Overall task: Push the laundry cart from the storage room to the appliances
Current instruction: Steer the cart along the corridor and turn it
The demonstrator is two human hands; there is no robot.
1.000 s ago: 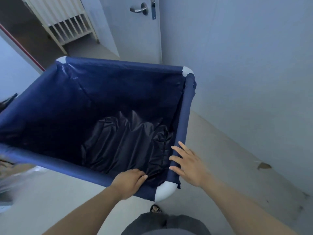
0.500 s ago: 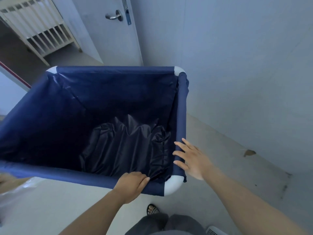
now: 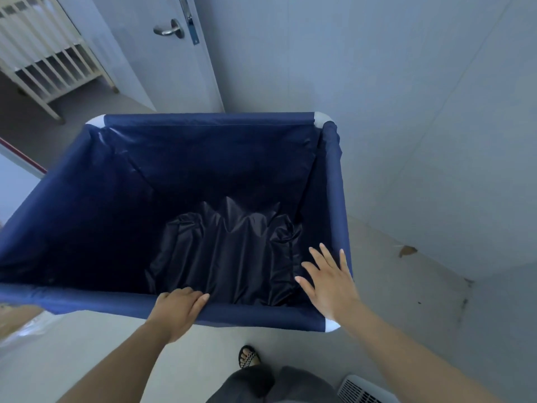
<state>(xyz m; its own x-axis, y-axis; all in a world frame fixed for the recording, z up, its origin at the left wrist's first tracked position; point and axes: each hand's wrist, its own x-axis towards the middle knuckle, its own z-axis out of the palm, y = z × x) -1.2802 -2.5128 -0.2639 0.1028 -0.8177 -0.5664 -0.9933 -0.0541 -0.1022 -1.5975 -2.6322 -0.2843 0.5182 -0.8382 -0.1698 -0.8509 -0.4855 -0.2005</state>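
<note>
The laundry cart (image 3: 209,119) is a large navy fabric bin with white plastic corners, and it fills the middle of the view. Dark crumpled fabric (image 3: 232,251) lies at its bottom. My left hand (image 3: 178,311) is curled over the near rim bar, left of the near right corner. My right hand (image 3: 331,282) rests flat with fingers spread over the near right corner and the right rim.
A grey door (image 3: 162,53) with a metal lever handle (image 3: 170,29) stands just beyond the cart's far rim. A plain wall (image 3: 406,112) runs close along the cart's right side. A white slatted crib (image 3: 43,53) stands at far left. A white vent (image 3: 360,391) and my sandalled foot (image 3: 248,356) are below.
The cart has swung clockwise and its far rim now squares up below the door. My right hand has slid from the right rim onto the near right corner. My left hand keeps its grip.
</note>
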